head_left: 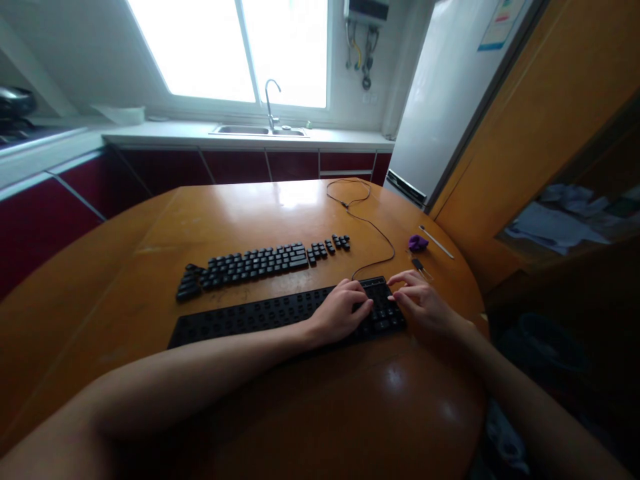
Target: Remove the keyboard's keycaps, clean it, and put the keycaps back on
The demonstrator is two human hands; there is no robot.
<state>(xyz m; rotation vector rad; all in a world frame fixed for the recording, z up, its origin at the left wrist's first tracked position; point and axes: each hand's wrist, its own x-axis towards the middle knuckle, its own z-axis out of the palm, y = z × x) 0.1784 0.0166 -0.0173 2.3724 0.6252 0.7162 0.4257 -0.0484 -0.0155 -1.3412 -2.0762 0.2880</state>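
Observation:
A black keyboard base [260,313] lies across the table, bare of keycaps on its left and middle parts. Keycaps cover its number pad [381,323] at the right end. My left hand [343,308] rests on the base just left of the number pad, with its fingers curled down against it. At the right edge of the pad is my right hand [419,297], its thumb and fingers apart and the tips close to the keys. Loose black keycaps [255,263] stand behind the base, grouped in keyboard-like rows.
The keyboard's cable [373,223] loops toward the table's far edge. On the right lie a purple crumpled item [418,243], a thin white stick [437,242] and a small black tool with wire loops [419,266]. Beyond the wooden table [225,213] stand a counter and a fridge [430,107].

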